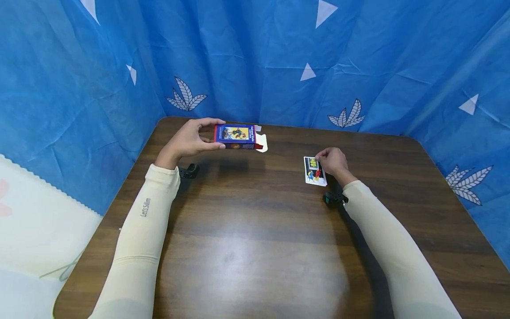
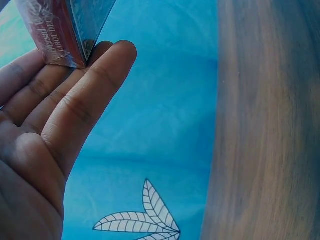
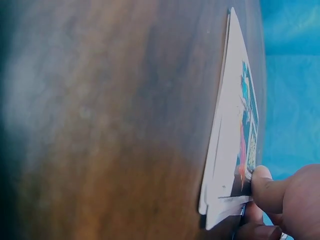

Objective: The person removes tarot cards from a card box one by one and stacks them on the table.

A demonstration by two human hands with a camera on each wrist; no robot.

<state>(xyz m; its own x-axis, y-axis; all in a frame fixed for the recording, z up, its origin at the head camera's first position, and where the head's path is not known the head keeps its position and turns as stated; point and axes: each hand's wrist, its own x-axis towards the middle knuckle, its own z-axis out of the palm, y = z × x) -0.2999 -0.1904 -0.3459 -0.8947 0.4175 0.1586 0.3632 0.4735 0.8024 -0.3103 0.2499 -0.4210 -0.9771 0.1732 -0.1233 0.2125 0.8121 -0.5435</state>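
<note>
My left hand (image 1: 190, 141) grips a blue and red tarot card box (image 1: 235, 134) by its left end, holding it above the table. The box's white end flap (image 1: 261, 142) hangs open on the right. In the left wrist view, the fingers (image 2: 75, 107) reach along the box (image 2: 55, 30), whose printed side faces the camera. At the right, my right hand (image 1: 334, 160) pinches the upper right edge of a few tarot cards (image 1: 314, 172) on the table. In the right wrist view, thumb and fingers hold the edge of the slightly fanned cards (image 3: 227, 135).
A brown wooden table (image 1: 255, 212) lies beneath both hands. Blue curtains (image 1: 255, 62) with white triangles and leaf prints hang behind it and at its sides. Black wrist cameras sit on the left wrist (image 1: 189, 171) and the right wrist (image 1: 334, 199).
</note>
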